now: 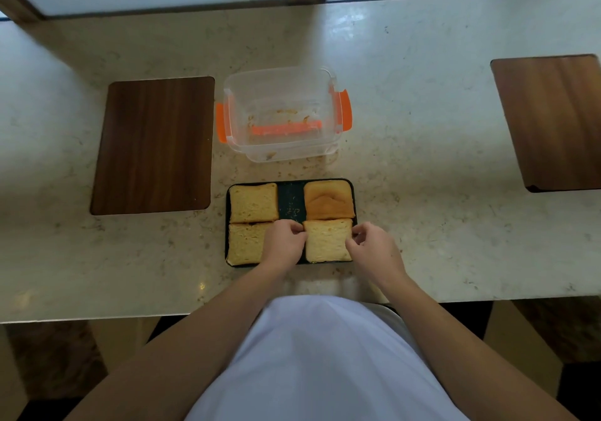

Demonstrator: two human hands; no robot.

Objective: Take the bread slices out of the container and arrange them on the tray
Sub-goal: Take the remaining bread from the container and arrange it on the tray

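A dark tray (291,199) lies on the counter in front of me with several bread slices on it. One slice (253,202) is at the far left, a browner crust slice (329,200) at the far right, another (244,242) at the near left. The near-right slice (327,241) lies flat on the tray. My left hand (283,241) pinches its far left corner and my right hand (374,251) pinches its far right corner. Behind the tray stands the clear container (283,115) with orange clips, holding only crumbs.
A dark wooden board (153,145) lies left of the container, and another board (553,121) sits at the far right. Crumbs are scattered on the marble counter (422,160) around the tray. Windows run along the back edge.
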